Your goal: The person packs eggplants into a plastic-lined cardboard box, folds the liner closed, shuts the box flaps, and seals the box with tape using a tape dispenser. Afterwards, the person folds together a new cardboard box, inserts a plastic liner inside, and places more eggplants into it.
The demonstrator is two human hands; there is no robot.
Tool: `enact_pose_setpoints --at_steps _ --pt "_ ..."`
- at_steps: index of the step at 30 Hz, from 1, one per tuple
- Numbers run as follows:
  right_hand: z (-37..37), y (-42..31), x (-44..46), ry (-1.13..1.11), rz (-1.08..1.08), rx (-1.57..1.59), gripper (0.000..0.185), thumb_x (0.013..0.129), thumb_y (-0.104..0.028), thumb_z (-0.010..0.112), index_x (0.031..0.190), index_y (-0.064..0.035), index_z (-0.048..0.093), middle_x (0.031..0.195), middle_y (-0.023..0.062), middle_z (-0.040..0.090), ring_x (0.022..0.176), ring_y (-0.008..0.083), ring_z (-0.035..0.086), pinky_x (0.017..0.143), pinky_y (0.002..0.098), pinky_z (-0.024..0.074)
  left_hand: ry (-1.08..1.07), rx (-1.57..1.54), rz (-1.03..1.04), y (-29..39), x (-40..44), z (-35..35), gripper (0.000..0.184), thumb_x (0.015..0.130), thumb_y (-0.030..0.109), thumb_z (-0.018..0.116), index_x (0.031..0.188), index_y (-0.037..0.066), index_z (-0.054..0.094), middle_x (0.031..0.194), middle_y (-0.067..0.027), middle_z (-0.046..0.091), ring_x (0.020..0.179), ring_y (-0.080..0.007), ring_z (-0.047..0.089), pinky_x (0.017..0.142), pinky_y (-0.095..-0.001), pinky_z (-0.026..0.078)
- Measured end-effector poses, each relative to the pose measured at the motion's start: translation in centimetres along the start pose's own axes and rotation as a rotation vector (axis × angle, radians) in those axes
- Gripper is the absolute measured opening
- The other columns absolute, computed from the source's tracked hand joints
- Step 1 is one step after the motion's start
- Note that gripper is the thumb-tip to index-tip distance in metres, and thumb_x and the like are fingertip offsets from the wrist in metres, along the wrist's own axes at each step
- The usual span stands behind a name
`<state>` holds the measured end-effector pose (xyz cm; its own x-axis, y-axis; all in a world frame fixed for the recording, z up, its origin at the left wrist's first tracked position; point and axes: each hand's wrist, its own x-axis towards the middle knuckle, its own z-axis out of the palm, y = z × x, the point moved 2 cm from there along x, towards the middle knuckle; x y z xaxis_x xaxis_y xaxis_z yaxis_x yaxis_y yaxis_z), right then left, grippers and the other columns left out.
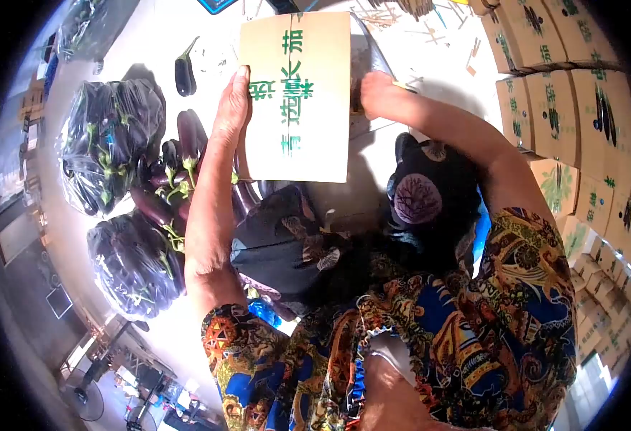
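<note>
A cardboard box (323, 136) with green printed characters stands in front of my knees. My left hand (233, 99) is pressed against the box's left side, its thumb at the edge and its other fingers hidden. Beyond the right side of the box is my right hand (377, 93), its fingers curled; what they hold, if anything, is too small to make out. Loose eggplants (152, 205) lie to the left of my left forearm, some partly hidden by it.
Two clear bags of eggplants, one upper (111, 144) and one lower (134, 269), sit at the left. A single eggplant (185, 75) lies farther up. Stacked cartons (603, 122) line the right side. Scraps litter the floor at the top right. A fan (82, 395) stands at the lower left.
</note>
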<state>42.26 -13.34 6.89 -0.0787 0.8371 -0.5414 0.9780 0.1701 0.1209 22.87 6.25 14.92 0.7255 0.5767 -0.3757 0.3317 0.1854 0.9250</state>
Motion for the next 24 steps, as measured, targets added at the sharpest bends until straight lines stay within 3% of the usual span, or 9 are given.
enact_pose_setpoints --at_steps 2,3,6,9,11,13,15,20,24 --pt "2.7 2.8 -2.6 0.395 -0.196 0.191 0.035 0.073 -0.032 0.068 0.094 -0.004 0.073 0.093 0.0091 0.07 0.091 0.0218 0.063 0.07 0.0388 0.0519 -0.011 -0.032 0.039 -0.1 0.4 -0.1 0.066 0.099 0.05 0.043 0.138 -0.002 0.043 0.127 -0.0156 0.056 0.115 -0.0215 0.052 0.102 -0.0335 0.038" --pt "-1.3 2.9 -5.4 0.096 0.202 0.378 0.034 0.07 -0.031 0.069 0.086 -0.0007 0.072 0.084 0.0103 0.068 0.075 0.0213 0.064 0.067 0.0356 0.0516 -0.022 -0.049 0.055 -0.4 0.5 0.0 0.068 0.098 0.051 0.046 0.139 -0.002 0.041 0.131 -0.0154 0.053 0.116 -0.0215 0.051 0.103 -0.0342 0.037" --pt "4.5 9.7 -9.3 -0.143 0.574 0.857 0.046 0.075 -0.041 0.073 0.1 -0.0022 0.068 0.079 0.0079 0.065 0.065 0.0168 0.059 0.059 0.0318 0.0478 -0.044 0.017 0.215 1.5 -0.5 2.4 0.068 0.096 0.049 0.048 0.143 0.002 0.035 0.136 -0.016 0.049 0.125 -0.0225 0.045 0.108 -0.0342 0.033" --pt "0.0 12.5 -16.8 0.203 0.605 1.483 0.042 0.082 -0.041 0.072 0.101 -0.0055 0.061 0.075 -0.003 0.057 0.059 0.0058 0.048 0.05 0.0209 0.0391 -0.261 0.115 0.445 3.3 -0.1 7.1 0.082 0.092 0.056 0.051 0.15 0.006 0.023 0.145 -0.0184 0.04 0.136 -0.0282 0.035 0.114 -0.0368 0.025" --pt "-1.4 13.5 -18.9 0.371 0.63 1.837 0.038 0.087 -0.036 0.07 0.105 -0.0043 0.06 0.082 -0.0018 0.062 0.069 0.0016 0.059 0.056 0.0161 0.049 -0.166 0.619 0.42 3.7 -1.8 9.9 0.09 0.088 0.065 0.049 0.153 0.011 0.016 0.154 -0.0207 0.025 0.142 -0.0355 0.021 0.116 -0.0473 0.018" --pt "-3.9 13.8 -20.1 0.533 0.605 1.97 0.039 0.089 -0.035 0.069 0.111 -0.0032 0.061 0.088 -0.0009 0.065 0.077 0.0042 0.063 0.066 0.0191 0.0537 -0.196 0.859 0.674 3.0 -0.6 12.4 0.094 0.083 0.072 0.047 0.154 0.019 0.016 0.159 -0.0171 0.012 0.145 -0.0392 0.011 0.115 -0.0573 0.012" --pt "-5.0 14.2 -19.9 0.649 0.497 2.031 0.037 0.09 -0.03 0.067 0.114 -0.0022 0.062 0.096 -0.0002 0.066 0.082 0.0068 0.063 0.074 0.0229 0.0546 -0.285 1.071 0.742 2.4 -0.7 14.3 0.08 0.09 0.054 0.054 0.154 0.024 0.017 0.159 -0.0152 0.013 0.145 -0.0415 0.01 0.114 -0.0581 0.015" --pt "-3.0 13.0 -18.4 0.331 0.619 1.773 0.054 0.083 -0.029 0.071 0.124 0.0008 0.053 0.098 0.0013 0.062 0.083 0.0118 0.06 0.079 0.0248 0.0516 -0.378 1.084 0.822 -0.1 -1.1 13.0 0.072 0.088 0.045 0.061 0.149 0.022 0.03 0.156 -0.0161 0.021 0.144 -0.0398 0.016 0.113 -0.0562 0.021" --pt "-3.9 10.9 -17.0 0.171 0.537 1.831 0.066 0.079 -0.038 0.072 0.128 0.0021 0.052 0.105 0.0047 0.062 0.098 0.015 0.057 0.091 0.0276 0.0432 0.078 0.435 0.307 -6.3 -1.3 7.3 0.075 0.09 0.046 0.057 0.146 0.003 0.032 0.15 -0.0265 0.026 0.141 -0.0372 0.025 0.113 -0.0432 0.027"
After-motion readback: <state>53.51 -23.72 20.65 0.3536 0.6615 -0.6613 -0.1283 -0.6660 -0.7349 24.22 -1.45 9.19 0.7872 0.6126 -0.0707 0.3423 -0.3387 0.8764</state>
